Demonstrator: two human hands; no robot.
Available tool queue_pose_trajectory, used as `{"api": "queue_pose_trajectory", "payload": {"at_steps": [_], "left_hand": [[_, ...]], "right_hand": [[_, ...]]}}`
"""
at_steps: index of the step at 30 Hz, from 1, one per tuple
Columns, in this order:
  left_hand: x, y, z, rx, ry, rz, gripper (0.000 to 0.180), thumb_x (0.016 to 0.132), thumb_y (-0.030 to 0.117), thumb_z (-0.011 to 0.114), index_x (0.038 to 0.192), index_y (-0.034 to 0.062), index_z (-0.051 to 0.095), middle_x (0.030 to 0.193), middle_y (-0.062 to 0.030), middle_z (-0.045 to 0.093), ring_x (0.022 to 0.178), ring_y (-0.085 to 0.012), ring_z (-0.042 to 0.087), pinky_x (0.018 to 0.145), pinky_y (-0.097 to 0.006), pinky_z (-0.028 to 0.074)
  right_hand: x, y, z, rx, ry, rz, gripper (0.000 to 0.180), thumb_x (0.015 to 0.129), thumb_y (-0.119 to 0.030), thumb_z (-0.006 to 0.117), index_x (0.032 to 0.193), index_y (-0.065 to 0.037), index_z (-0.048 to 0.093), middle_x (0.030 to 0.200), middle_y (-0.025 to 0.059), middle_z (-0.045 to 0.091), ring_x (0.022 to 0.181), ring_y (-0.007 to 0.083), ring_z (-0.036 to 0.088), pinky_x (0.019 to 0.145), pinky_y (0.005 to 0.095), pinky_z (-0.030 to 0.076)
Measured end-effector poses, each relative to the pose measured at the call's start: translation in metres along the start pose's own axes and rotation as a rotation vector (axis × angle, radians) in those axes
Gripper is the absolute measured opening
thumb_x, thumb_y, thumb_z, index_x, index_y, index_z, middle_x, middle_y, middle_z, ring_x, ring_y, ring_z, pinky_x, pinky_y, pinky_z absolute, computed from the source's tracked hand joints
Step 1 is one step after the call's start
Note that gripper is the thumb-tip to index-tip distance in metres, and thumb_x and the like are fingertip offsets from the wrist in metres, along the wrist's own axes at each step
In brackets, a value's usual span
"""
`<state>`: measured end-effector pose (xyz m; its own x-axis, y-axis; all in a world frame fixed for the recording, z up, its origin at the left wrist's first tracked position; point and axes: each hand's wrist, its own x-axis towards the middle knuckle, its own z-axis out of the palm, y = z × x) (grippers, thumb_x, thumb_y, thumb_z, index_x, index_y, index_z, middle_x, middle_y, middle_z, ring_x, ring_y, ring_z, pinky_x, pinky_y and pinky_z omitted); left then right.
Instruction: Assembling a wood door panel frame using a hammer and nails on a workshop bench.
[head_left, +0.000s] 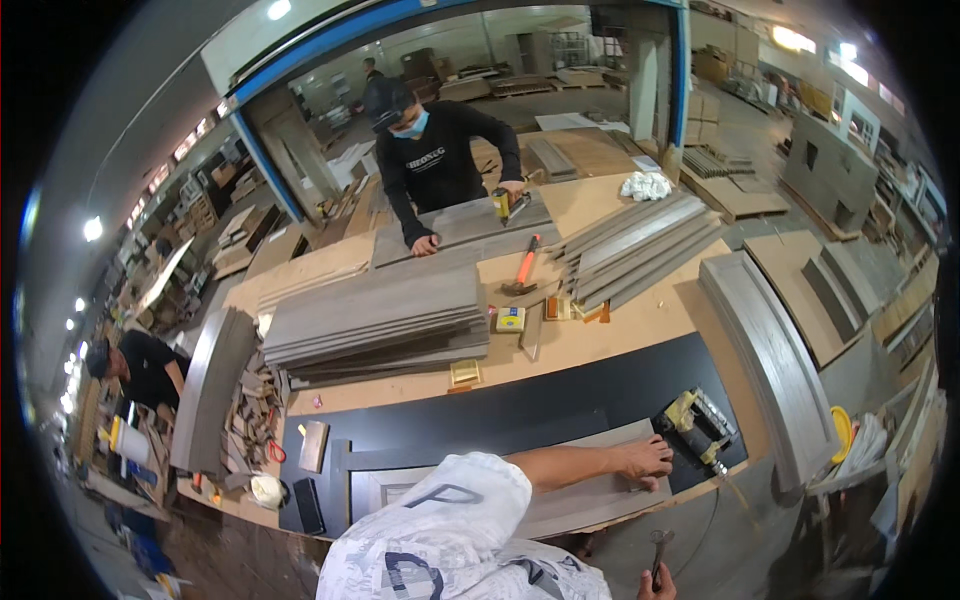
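Note:
My left arm reaches across to the right, and my left hand [645,461] rests at the right end of a grey wooden panel [585,492]. Its fingers are bent and pressed together low over the surface; whatever they pinch is too small to make out. Down at the lower edge my right hand [657,586] is closed round the handle of a hammer [660,548], its dark metal head pointing up. Just right of my left hand a nail gun [697,425] lies on a black board [520,395]. My sleeve hides part of the panel.
Across the table a co-worker [445,160] holds a yellow nail gun [502,204] over a grey board. Stacked grey panels [375,315], an orange-handled hammer [524,266] and grey strips [640,245] lie between us. Wood offcuts [255,415] are at left; a long panel [765,360] is at right.

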<state>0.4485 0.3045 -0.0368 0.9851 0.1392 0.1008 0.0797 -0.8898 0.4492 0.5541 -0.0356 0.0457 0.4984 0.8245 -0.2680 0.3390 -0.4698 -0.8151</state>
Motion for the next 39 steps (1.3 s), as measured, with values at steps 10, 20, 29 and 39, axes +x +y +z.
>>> {"api": "queue_pose_trajectory", "payload": {"at_steps": [10,20,29,39], "left_hand": [[0.012,-0.007,-0.021,-0.013,-0.249,-0.064,0.070,0.060,0.046,0.087,0.122,0.0215,0.064,0.120,-0.0098,0.052,0.122,-0.0315,0.042,0.103,-0.055,0.026],[0.014,-0.006,-0.029,-0.004,-0.270,-0.080,0.066,0.059,0.049,0.087,0.118,0.0275,0.065,0.114,-0.0051,0.052,0.118,-0.0287,0.040,0.095,-0.050,0.030],[0.020,-0.019,0.003,-0.059,-0.151,-0.061,0.068,0.047,0.047,0.088,0.111,0.0319,0.072,0.120,-0.0139,0.057,0.120,-0.0385,0.046,0.101,-0.050,0.036],[0.017,-0.008,-0.035,0.046,-0.269,-0.103,0.068,0.060,0.046,0.086,0.123,0.0310,0.065,0.120,-0.0078,0.055,0.117,-0.0307,0.044,0.098,-0.046,0.031]], "right_hand": [[0.013,-0.019,0.012,-0.098,-0.177,0.002,0.041,0.094,-0.021,0.066,0.122,0.008,0.061,0.113,0.0253,0.068,0.100,0.0320,0.067,0.085,0.0355,0.051],[0.043,-0.071,0.065,-0.582,-0.246,-0.288,0.036,0.084,-0.028,0.071,0.115,-0.010,0.067,0.082,0.0214,0.068,0.077,0.0411,0.066,0.067,0.0490,0.051],[0.072,-0.056,0.078,-0.703,-0.156,-0.305,0.021,0.086,-0.024,0.066,0.104,-0.012,0.066,0.081,0.0203,0.068,0.076,0.0419,0.065,0.066,0.0515,0.050],[0.073,-0.070,0.077,-0.659,-0.088,-0.335,0.022,0.089,-0.023,0.062,0.107,-0.012,0.064,0.079,0.0176,0.065,0.073,0.0374,0.066,0.065,0.0488,0.051]]}}
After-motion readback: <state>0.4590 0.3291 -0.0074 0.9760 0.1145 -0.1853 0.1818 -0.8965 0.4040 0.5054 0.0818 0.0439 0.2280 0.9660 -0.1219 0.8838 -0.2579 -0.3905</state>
